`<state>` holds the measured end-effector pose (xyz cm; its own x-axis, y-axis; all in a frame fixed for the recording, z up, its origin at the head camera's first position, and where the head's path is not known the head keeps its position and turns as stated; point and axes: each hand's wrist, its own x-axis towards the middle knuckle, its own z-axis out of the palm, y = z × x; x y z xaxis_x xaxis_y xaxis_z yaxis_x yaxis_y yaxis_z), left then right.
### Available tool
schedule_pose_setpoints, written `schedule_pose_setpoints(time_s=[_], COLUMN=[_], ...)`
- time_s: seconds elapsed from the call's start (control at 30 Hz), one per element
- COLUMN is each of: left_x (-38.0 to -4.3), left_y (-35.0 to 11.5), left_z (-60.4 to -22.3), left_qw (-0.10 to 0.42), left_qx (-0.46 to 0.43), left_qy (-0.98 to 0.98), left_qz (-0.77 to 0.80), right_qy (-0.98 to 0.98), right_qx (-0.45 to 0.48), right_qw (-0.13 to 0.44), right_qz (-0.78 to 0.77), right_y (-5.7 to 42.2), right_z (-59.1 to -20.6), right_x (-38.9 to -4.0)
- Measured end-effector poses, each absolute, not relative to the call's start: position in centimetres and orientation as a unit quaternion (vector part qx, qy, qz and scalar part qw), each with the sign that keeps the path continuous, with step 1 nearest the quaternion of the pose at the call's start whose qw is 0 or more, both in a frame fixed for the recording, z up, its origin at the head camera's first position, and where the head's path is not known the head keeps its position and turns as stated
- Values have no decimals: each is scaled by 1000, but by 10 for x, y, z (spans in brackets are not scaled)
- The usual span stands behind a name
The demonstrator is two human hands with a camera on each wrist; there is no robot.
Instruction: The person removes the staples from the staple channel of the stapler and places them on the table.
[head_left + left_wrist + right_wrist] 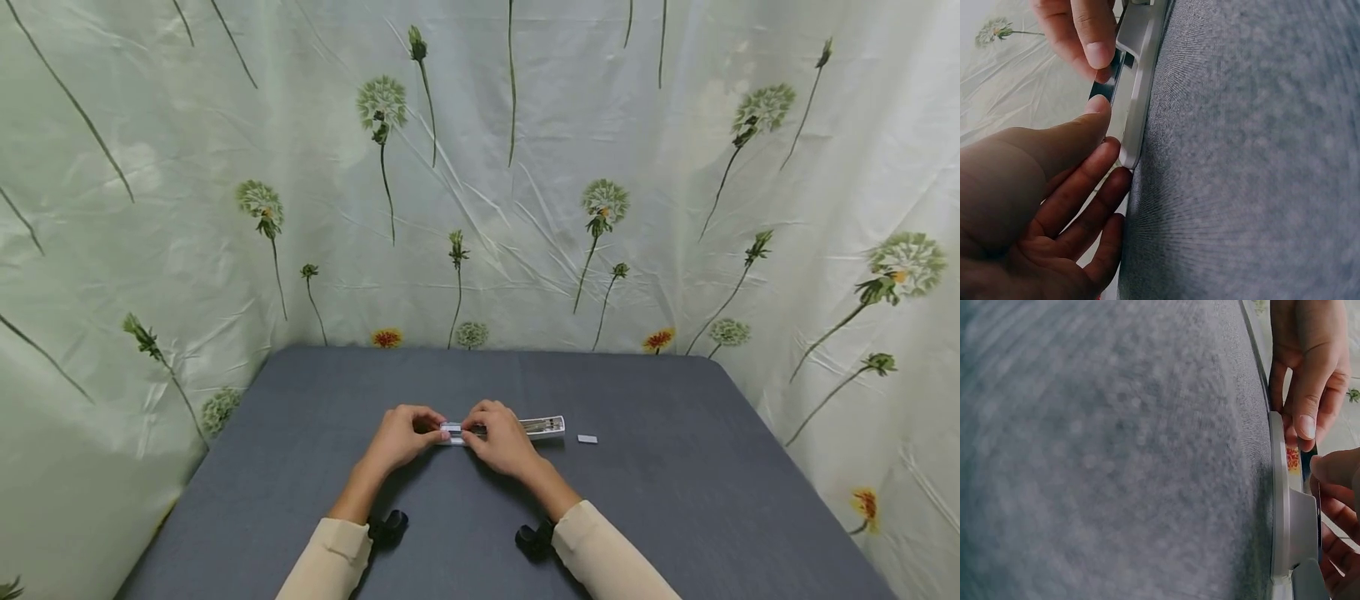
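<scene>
A light grey stapler [555,427] lies across the table, its cover laid back to the right with the metal inside showing. My left hand [401,435] pinches the left end of its dark metal rail [1101,86] between thumb and fingertips. The right hand [498,437] grips the stapler around its middle, thumb on the near side and fingers on the far side. In the left wrist view the grey base [1138,103] runs along the tabletop beneath the rail. My fingers hide much of the rail's top.
A short pale strip, like a staple strip [587,439], lies just right of the stapler. The grey cloth-covered table [660,500] meets a flower-printed curtain [525,250] at the back. Black wrist straps [388,530] show at both cuffs.
</scene>
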<state>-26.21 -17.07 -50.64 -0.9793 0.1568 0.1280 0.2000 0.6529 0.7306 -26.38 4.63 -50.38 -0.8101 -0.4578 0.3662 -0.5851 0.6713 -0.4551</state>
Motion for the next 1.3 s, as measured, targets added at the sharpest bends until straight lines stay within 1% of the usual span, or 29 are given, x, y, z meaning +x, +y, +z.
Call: schedule_pose_setpoints(time_s=[0.3,0.7,0.9,1.13,1.3], left_x=[-261,-261,-261,-262,-263], left_y=[-169,-169,-169,-168,-167], left_z=[-506,-505,-504,-507,-507], left_qw=[30,20,15,13,11], left_qx=[-90,-87,-92,-88,-82], left_qy=[-909,-907,-905,-905,-904], left_qz=[-406,-411,-414,-417,-420], right_qy=[-903,-897,-906,-912,-907], right_qx=[256,244,238,264,271], right_qw=[125,143,126,95,93], right_qz=[321,339,325,300,309], right_y=[43,38,39,41,42], right_z=[-507,-508,-505,-499,-499], right_x=[-264,-268,-269,-272,-272])
